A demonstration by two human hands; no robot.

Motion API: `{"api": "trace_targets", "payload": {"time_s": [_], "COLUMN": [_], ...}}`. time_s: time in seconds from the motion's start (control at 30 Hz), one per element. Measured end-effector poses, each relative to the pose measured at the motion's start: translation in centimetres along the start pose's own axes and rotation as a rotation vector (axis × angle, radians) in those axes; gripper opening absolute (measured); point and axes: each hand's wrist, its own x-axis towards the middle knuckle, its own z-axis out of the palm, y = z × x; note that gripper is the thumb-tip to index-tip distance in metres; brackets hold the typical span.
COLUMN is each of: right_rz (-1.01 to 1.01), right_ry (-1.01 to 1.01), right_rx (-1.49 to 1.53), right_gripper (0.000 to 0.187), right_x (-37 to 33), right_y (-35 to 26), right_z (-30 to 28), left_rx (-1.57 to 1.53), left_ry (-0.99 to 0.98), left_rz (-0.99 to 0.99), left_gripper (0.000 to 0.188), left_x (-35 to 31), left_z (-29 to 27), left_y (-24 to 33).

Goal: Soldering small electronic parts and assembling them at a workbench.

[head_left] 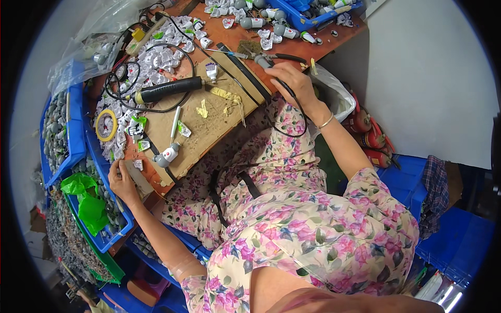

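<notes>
My right hand (295, 83) is closed around a grey and black corded tool (263, 61) that looks like a soldering iron. Its tip points toward a brownish pad (249, 48), and its black cable loops down past my wrist. At the table's left edge rests my left hand (122, 183), fingers loosely bent and slightly apart, with nothing visible between them. A small white plastic part (138, 164) lies just beside it. On the brown work board (195, 133) are a small grey-and-white figure (167, 155), a white stick-like piece (176, 122) and a black corded tool (169, 89) with a thin metal tip.
Many white plastic parts (162, 62) are heaped behind the board, with a yellow tape roll (106, 125) among them. Pliers (289, 58) lie near my right hand. Blue bins (78, 120) flank the left; a blue tray (308, 21) stands at the back. Fire extinguishers (373, 138) stand right.
</notes>
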Motion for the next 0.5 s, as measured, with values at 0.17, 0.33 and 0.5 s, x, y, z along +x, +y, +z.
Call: {"api": "trace_targets", "payload": {"time_s": [0.17, 0.33, 0.5], "right_rz": [0.014, 0.025, -0.051], "right_ry": [-0.035, -0.025, -0.087], "right_rx": [0.023, -0.058, -0.092], "right_gripper": [0.027, 0.027, 0.028], "right_x": [-0.8, 1.1, -0.1], "right_y": [-0.9, -0.1, -0.6], "right_z": [-1.3, -0.5, -1.4], "left_rx": [0.018, -0.001, 0.011], "left_ry": [0.011, 0.008, 0.011], "left_rz": [-0.012, 0.010, 0.003], "left_gripper": [0.024, 0.023, 0.024], "left_x": [-0.1, 0.1, 0.0], "left_z": [-0.3, 0.1, -0.1], "left_y": [-0.1, 0.1, 0.3]}}
